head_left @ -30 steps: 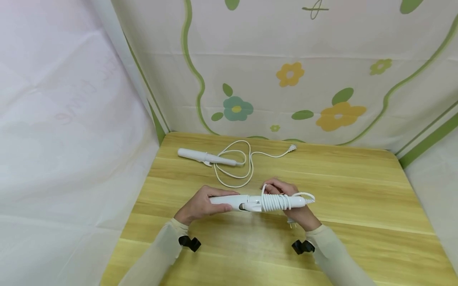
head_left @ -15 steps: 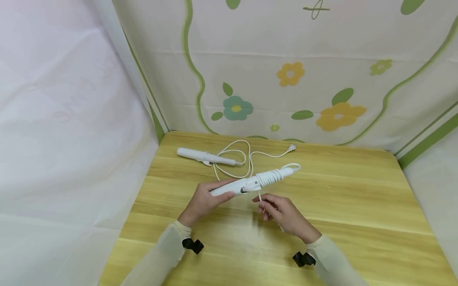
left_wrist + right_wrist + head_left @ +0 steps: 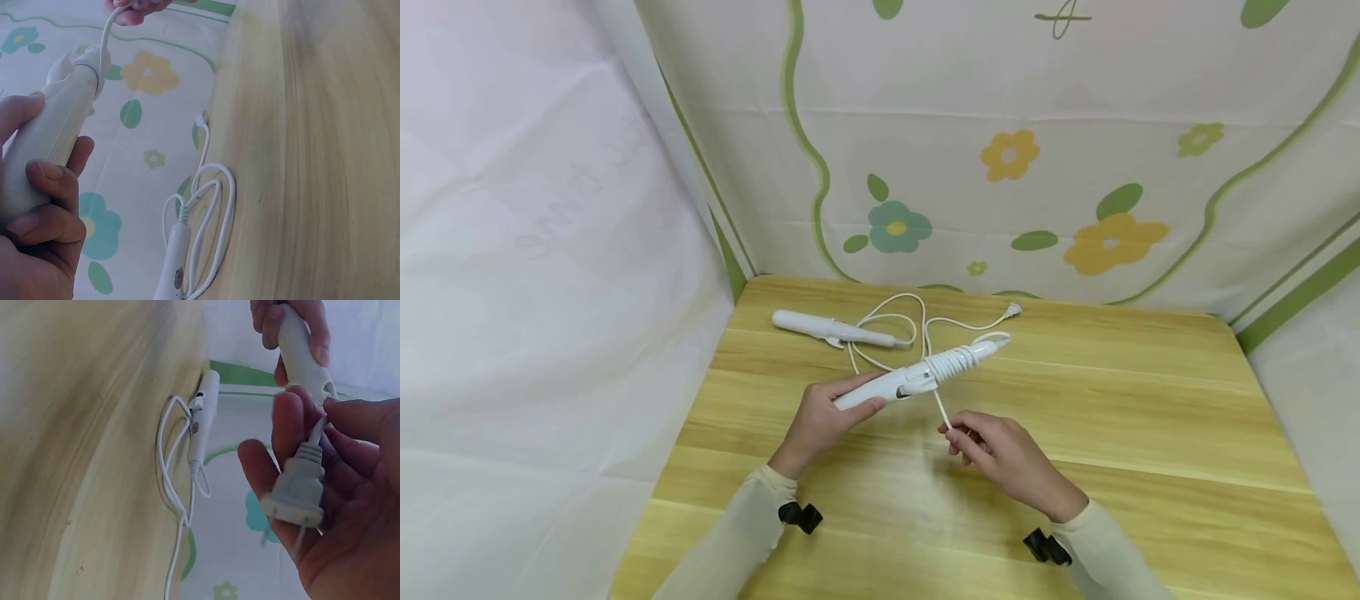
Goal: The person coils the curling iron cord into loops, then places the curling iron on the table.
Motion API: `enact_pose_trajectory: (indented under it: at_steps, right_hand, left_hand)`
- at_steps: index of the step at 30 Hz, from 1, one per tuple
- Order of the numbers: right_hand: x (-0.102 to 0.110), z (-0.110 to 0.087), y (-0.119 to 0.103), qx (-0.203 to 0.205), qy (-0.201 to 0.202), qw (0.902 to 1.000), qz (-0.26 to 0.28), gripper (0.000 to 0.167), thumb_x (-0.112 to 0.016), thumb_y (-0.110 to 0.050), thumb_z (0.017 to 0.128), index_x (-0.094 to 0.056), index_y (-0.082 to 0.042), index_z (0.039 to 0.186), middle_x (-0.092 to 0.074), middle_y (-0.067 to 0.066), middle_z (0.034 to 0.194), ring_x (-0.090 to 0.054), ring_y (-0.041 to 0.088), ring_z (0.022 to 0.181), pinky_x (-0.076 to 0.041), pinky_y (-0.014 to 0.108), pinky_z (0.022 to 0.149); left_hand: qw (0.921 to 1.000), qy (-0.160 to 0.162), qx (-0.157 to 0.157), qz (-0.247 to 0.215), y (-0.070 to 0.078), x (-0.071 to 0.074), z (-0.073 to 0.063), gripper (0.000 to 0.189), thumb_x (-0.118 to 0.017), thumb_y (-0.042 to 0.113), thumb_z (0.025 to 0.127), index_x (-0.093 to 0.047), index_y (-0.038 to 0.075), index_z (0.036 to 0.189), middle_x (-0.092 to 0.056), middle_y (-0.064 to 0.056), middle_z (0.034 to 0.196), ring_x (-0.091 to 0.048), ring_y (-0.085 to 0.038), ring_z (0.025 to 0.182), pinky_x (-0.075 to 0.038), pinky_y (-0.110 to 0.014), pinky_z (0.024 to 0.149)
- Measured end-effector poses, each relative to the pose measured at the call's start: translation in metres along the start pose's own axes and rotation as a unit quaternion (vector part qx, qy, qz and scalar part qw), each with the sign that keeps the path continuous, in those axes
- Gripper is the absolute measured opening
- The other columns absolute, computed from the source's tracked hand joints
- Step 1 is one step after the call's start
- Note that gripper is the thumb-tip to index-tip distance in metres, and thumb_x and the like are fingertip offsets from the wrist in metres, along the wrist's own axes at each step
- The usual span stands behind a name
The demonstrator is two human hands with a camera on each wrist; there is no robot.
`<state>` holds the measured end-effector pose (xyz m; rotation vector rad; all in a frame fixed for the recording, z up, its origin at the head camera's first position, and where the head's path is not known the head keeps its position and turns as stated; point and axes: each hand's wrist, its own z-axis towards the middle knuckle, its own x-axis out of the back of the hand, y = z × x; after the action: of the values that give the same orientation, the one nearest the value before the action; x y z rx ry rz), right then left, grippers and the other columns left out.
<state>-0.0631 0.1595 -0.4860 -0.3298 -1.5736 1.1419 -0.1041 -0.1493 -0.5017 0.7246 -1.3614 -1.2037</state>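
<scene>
In the head view my left hand (image 3: 820,423) grips a white curling iron (image 3: 891,385) by its thick end, fingers and thumb round it. The iron is held above the table, its thin end tilted up to the right. Several turns of its white cord (image 3: 951,364) are coiled round the thin part. My right hand (image 3: 1011,460) pinches the free stretch of that cord between thumb and fingertips, below and right of the iron. In the right wrist view the two-pin plug (image 3: 295,492) hangs in front of the palm, close to the pinch.
A second white curling iron (image 3: 808,323) lies at the back left of the wooden table (image 3: 1150,433). Its loose cord (image 3: 922,325) loops beside it and ends in a plug (image 3: 1012,310) toward the back edge. A flowered cloth (image 3: 962,192) hangs behind the table.
The right hand has come from behind the iron round to its near side, drawing the cord down. The held iron has shifted left, its thin end swinging up and away.
</scene>
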Motion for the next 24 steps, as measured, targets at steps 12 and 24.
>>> enact_pose_trajectory:
  at_steps: [12, 24]
  right_hand:
    - [0.029, -0.007, -0.010, 0.082, 0.051, 0.9902, -0.101, 0.012, -0.075, -0.014, 0.105, -0.075, -0.026, 0.102, -0.072, -0.018, 0.091, -0.062, -0.003, 0.082, -0.055, 0.027, 0.073]
    - [0.056, 0.009, -0.021, 0.195, 0.086, 0.9482, -0.236, 0.007, -0.082, -0.016, 0.097, -0.077, -0.020, 0.101, -0.075, -0.015, 0.096, -0.072, 0.014, 0.099, -0.046, 0.043, 0.100]
  left_hand:
    - [0.9976, -0.009, -0.004, 0.068, -0.004, 0.000, -0.003, 0.042, -0.089, 0.034, 0.093, -0.081, 0.024, 0.133, -0.080, 0.001, 0.128, -0.070, -0.012, 0.092, -0.054, -0.024, 0.072]
    - [0.9864, -0.075, -0.066, 0.130, 0.008, -0.007, -0.003, 0.041, -0.088, 0.033, 0.094, -0.081, 0.022, 0.132, -0.084, -0.001, 0.114, -0.065, -0.005, 0.077, -0.053, -0.022, 0.064]
